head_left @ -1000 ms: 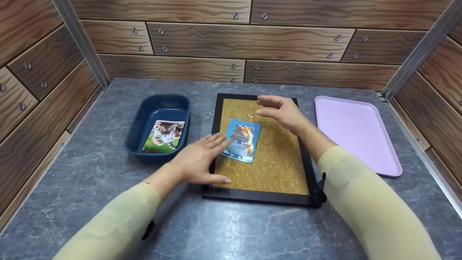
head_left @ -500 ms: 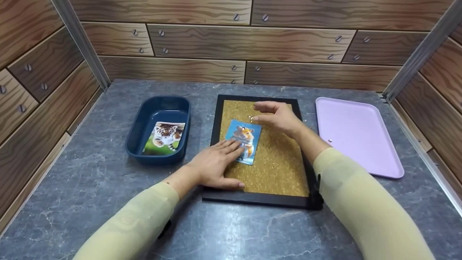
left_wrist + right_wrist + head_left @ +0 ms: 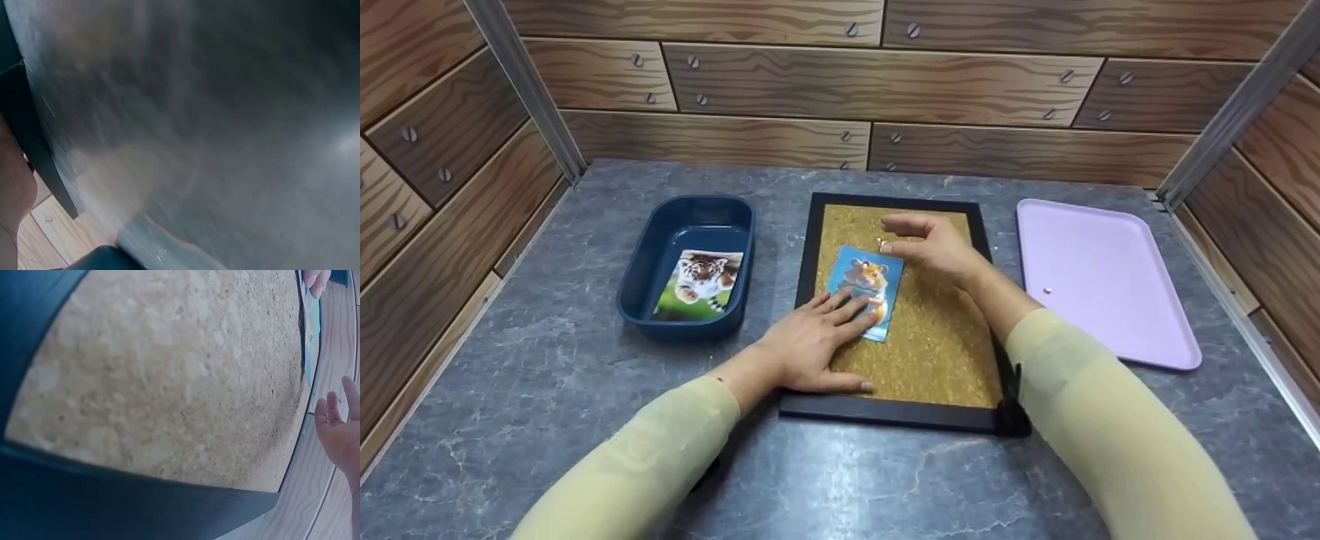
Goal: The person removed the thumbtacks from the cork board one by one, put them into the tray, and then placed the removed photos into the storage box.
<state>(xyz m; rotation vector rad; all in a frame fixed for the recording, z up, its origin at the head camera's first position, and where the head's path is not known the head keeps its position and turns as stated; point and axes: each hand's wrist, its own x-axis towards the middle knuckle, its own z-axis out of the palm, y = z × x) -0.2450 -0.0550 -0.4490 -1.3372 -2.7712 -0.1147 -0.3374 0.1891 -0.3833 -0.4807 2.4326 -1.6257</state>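
Observation:
My left hand point(image 3: 817, 341) lies with spread, straight fingers over the lower part of a blue hamster picture card point(image 3: 877, 261). That card is on a black-framed cork board point(image 3: 937, 360), left of its middle. Small shiny bits point(image 3: 882, 242), too small to make out, show just above the card's top edge. Right beside them is the thumb of my right hand point(image 3: 934, 244), whose fingers curve loosely over the cork. In the right wrist view my right hand point(image 3: 340, 433) shows its fingers apart, near the card point(image 3: 311, 337).
A dark blue bin point(image 3: 630, 300) with a tiger picture card point(image 3: 705, 281) inside stands left of the board. To the right lies a lilac tray point(image 3: 1110, 285) with a tiny shiny bead-like thing point(image 3: 1047, 290) on it. Wood-patterned walls point(image 3: 772, 82) enclose the grey table point(image 3: 547, 375).
My left hand has moved right from the card's left edge onto its lower part. My right hand has come down and left towards the shiny bits above the card.

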